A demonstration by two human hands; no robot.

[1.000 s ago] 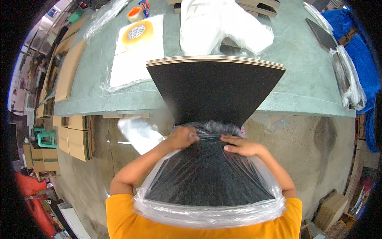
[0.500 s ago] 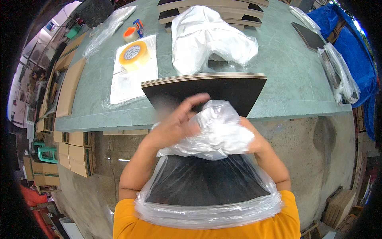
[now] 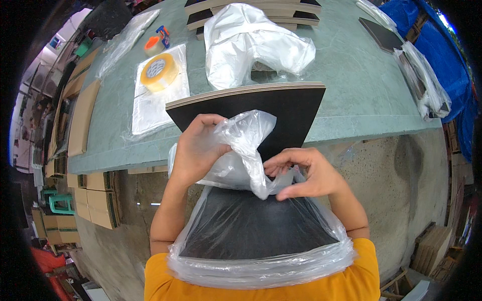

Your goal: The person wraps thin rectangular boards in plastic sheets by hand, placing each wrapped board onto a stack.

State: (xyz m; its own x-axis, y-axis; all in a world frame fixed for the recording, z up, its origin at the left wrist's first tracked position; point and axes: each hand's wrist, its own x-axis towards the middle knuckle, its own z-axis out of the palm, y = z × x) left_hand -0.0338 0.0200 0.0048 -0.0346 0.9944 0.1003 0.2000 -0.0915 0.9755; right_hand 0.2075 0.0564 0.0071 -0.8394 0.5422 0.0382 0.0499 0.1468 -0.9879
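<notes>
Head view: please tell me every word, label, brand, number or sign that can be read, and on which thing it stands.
None can be read.
Yellowish packing-tape roll: dark print on its core, too small to read.
Crumpled clear plastic film and upright black panels: no text visible.

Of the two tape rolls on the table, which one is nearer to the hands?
The larger, yellowish roll, lying on the white plastic stack; the smaller roll with orange centre sits farther back.

Boards [image 3: 296, 110] black, tan-edged; plastic [image 3: 246, 143] whitish; tabletop [image 3: 356, 85] grey-green; tape roll [image 3: 160, 74] yellow.
</notes>
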